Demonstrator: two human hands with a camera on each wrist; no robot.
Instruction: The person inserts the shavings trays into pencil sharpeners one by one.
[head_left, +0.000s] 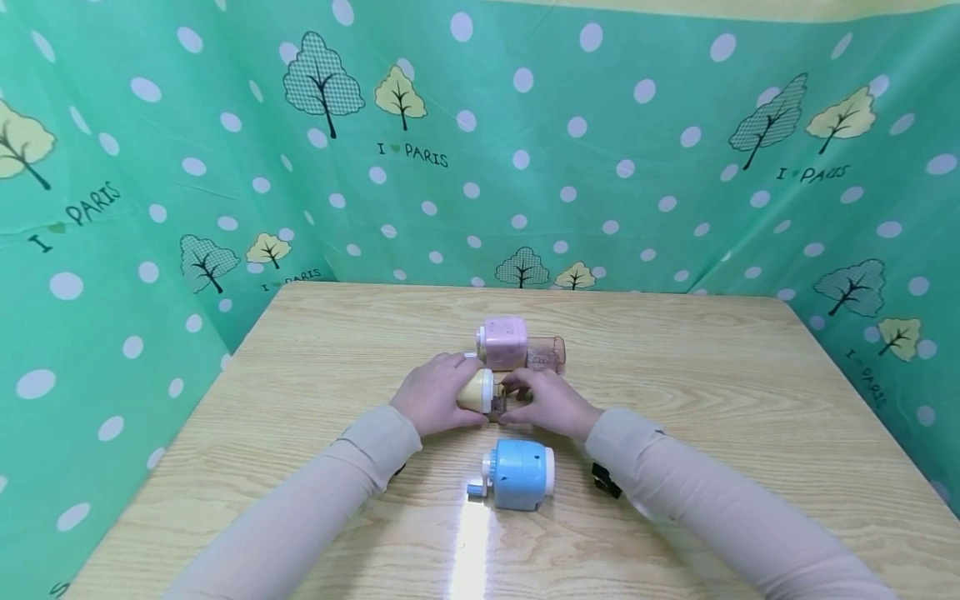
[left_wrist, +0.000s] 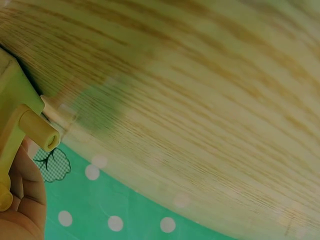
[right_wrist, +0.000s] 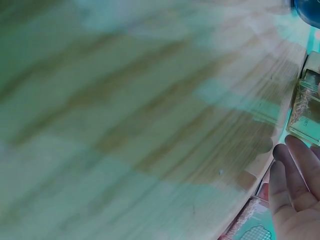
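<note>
My left hand (head_left: 442, 393) grips a yellow crank pencil sharpener (head_left: 474, 392) from its left side, over the middle of the table. Its crank handle (left_wrist: 37, 130) sticks out beside the curled fingers in the left wrist view. At the sharpener's other end is a clear shavings drawer (head_left: 498, 405). My right hand (head_left: 553, 403) pinches this drawer between thumb and forefinger. In the right wrist view the clear drawer (right_wrist: 304, 110) shows shavings inside, with the other fingers spread below it. Part of the yellow body is hidden behind my left hand.
Just behind the hands lies a pink pencil sharpener (head_left: 506, 342) with its clear drawer (head_left: 547, 353) pulled out to the right. A blue pencil sharpener (head_left: 521, 475) lies nearer me, crank to the left. All are on a wooden table (head_left: 675, 350) with green curtain (head_left: 570, 192) around it.
</note>
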